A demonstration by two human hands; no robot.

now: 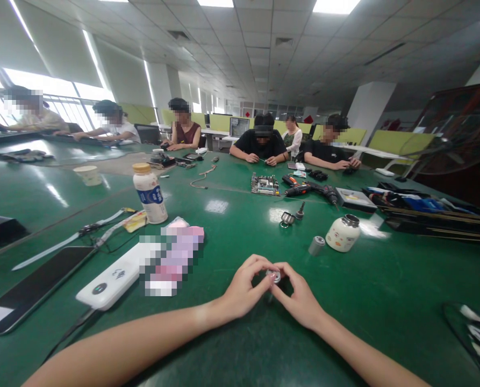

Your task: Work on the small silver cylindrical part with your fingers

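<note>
Near cylinder (pixel 316 245) and flask (pixel 343 234) — left grip (pixel 243 287) and right grip (pixel 302 298) pinch a metal piece (pixel 278 276).

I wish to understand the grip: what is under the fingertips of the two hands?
A small round metallic piece shows between the left hand and right hand. They mostly cover its sides, hiding its full shape.

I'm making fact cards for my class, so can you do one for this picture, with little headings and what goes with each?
Left hand: left hand pinching a metal part
Right hand: right hand on the same part
Part: small, silvery, partly hidden by fingers
Table: green table
Beyond the hands, to the right: cylinder beside a jar with its top open
On the left: power bank, and a bottle with its cap on
Farther off: circuit board
</note>
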